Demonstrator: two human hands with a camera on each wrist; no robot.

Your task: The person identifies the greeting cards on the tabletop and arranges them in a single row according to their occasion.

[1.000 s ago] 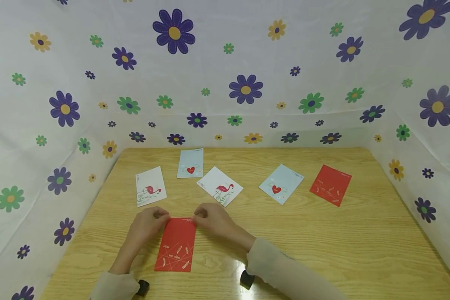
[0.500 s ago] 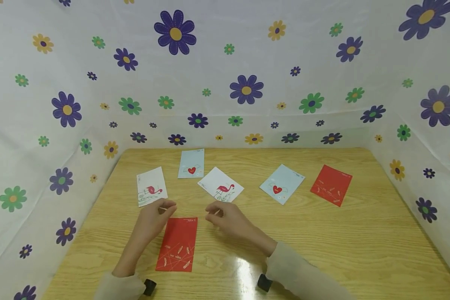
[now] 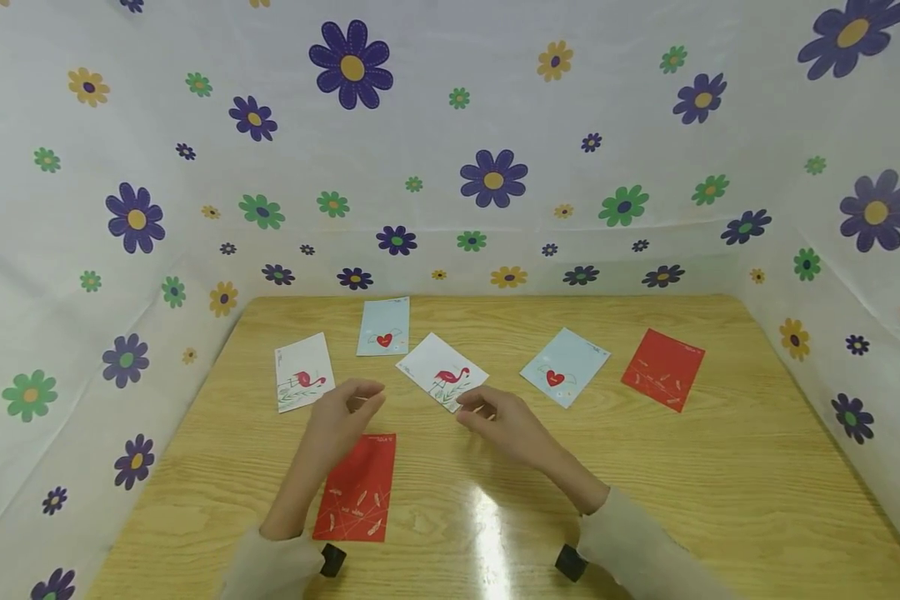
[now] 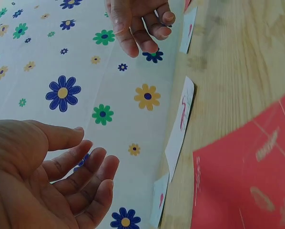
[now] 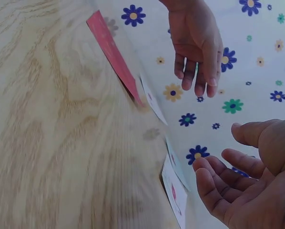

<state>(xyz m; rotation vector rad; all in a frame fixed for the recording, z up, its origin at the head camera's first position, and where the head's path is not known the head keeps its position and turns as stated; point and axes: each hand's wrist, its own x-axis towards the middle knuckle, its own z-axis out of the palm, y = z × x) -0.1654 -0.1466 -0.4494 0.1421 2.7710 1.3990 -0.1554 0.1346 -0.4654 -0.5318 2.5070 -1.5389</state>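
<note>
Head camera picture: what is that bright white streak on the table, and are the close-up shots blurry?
Head view: the streak is lamp glare on the glossy table. Left wrist view: the red card is soft. Right wrist view: the wood grain smears near the bottom edge.

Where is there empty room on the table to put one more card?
The widest bare wood lies right of the right hand, below the far red card. A smaller patch sits between the near red card and the right sleeve. It is crowded along the back row: flamingo cards and heart cards, with the left hand close by.
</note>
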